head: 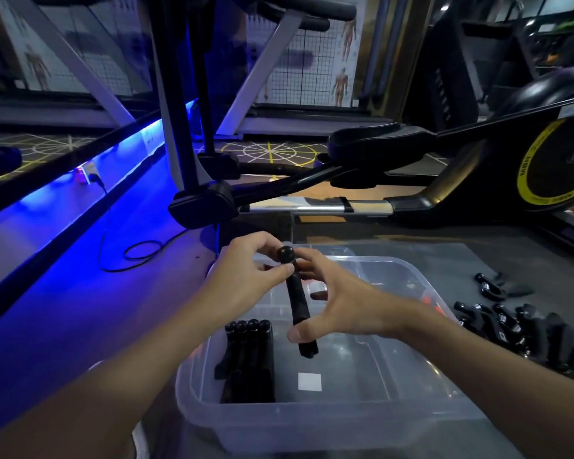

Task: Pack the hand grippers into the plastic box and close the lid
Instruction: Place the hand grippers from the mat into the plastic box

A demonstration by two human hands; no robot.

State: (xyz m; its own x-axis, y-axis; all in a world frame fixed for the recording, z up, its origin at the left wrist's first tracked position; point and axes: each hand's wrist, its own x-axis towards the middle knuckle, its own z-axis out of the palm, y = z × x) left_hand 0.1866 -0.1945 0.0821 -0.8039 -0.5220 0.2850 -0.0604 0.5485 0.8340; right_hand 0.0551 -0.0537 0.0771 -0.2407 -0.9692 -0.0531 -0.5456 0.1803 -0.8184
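Head view: my left grip (242, 276) pinches the round knob end of one hand gripper (299, 303) and holds it over the plastic box (345, 422). My right grip (342, 309) spans the same piece, with the thumb pressed on the lower handle and the fingers curled behind the upper part. The piece hangs tilted above the middle of the box, not yet laid down. A packed row (249, 356) of grippers lies along the box's left wall, knobs side by side. More loose grippers (511, 329) sit heaped on the floor to the right, apart from the box. I judge the piece light but stiff, sprung against squeezing. The matte handle should give friction, the glossy knob less. I would take it mid-handle and lay it beside the row.
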